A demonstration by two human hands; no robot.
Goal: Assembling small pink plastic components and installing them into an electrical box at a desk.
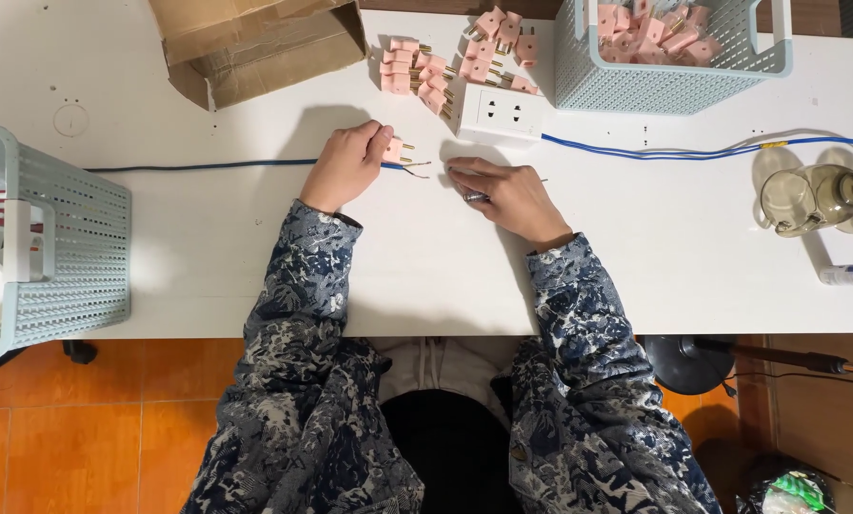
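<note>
My left hand (348,164) grips a small pink plug (394,150) with brass pins, on the end of a thin blue cable (198,167) that runs off to the left over the white table (426,276). Bare wire ends stick out to the right of the plug. My right hand (507,193) lies flat on the table just right of those wire ends, fingers closed over a slim metal tool (474,196), mostly hidden. The two hands are a short gap apart.
Several loose pink plugs (450,62) lie behind a white wall socket (501,112) with a blue cable (693,152) leading right. A pale blue basket (669,86) of pink plugs stands behind, another basket (65,238) at left, a cardboard box (255,43), a glass jar (812,198).
</note>
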